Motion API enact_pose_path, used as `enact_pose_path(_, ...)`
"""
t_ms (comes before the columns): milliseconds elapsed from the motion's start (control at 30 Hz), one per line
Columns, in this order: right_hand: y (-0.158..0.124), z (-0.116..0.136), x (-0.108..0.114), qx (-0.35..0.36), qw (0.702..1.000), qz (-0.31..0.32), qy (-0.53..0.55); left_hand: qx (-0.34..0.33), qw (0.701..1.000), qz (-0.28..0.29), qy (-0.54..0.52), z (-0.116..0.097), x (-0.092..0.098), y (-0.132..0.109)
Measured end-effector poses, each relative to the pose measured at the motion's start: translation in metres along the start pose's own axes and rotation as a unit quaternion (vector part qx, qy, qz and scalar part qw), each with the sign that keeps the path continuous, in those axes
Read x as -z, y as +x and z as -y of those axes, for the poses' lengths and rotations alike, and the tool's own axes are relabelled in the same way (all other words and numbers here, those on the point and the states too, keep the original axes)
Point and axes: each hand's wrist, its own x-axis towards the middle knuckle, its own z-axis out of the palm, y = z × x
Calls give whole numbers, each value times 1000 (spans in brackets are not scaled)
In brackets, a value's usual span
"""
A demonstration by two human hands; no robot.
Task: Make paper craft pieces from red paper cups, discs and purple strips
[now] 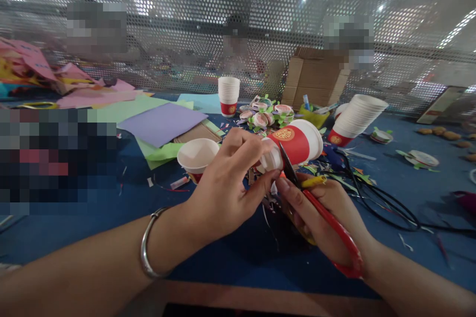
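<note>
My left hand [226, 183], a silver bangle on its wrist, is closed with thumb and fingers around a small white paper cup piece [273, 158]. My right hand [323, 213] grips scissors [316, 203] with red and yellow handles. Their dark blade points up beside the white piece; I cannot tell whether it touches it. Just behind my left fingertips, a red and white paper cup [293, 142] lies tilted on its side. Another white paper cup [198, 154] stands partly hidden behind my left hand.
Paper cup stacks [228, 96] [357, 116] stand farther back. Between them lie small round paper crafts [262, 113] with green bits. Coloured paper sheets [163, 123] spread to the left. A cardboard box [312, 76], black cable [379, 203] and paper scraps are also on the blue table [148, 237].
</note>
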Motion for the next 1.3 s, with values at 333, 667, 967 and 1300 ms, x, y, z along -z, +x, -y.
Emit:
enact_pose_path(333, -4, -1, 1, -13, 1000, 14, 4, 9, 999, -3, -31, -1, -1, -3)
enact_pose_path(667, 0, 10, 3, 34, 998, -14, -50, 268, 907, -24, -325, -7, -13, 0)
enact_pose_path(967, 6, 8, 4, 59, 995, -24, -82, 297, 880, -39, -369, 2, -15, 5)
enact_pose_path(1300, 2, 5, 1, 42, 996, -15, -83, 203, 956, 11, -211, 4, -8, -6)
